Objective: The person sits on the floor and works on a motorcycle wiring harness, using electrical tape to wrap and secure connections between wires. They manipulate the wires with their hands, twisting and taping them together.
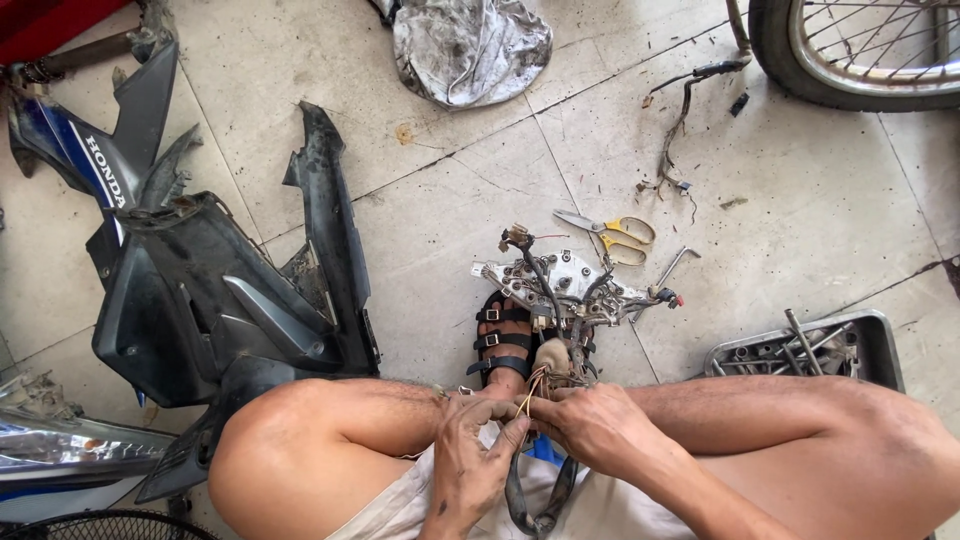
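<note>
My left hand (478, 440) and my right hand (592, 425) meet at lap height, both pinching a bundle of thin coloured wires (532, 390). The wires lead up to a white instrument-panel backing (560, 280) with black cables and connectors, which rests on the tiled floor against my sandalled foot (503, 340). A black rubber sleeve (540, 500) hangs down below my hands. My bare knees spread to either side.
Black and blue scooter body panels (210, 290) lie to the left. Yellow-handled scissors (620, 235) and a bent metal key (675, 265) sit beyond the panel. A grey tool tray (880, 345) is at right, a wheel (860, 50) at top right, a dirty cloth (470, 50) at the top.
</note>
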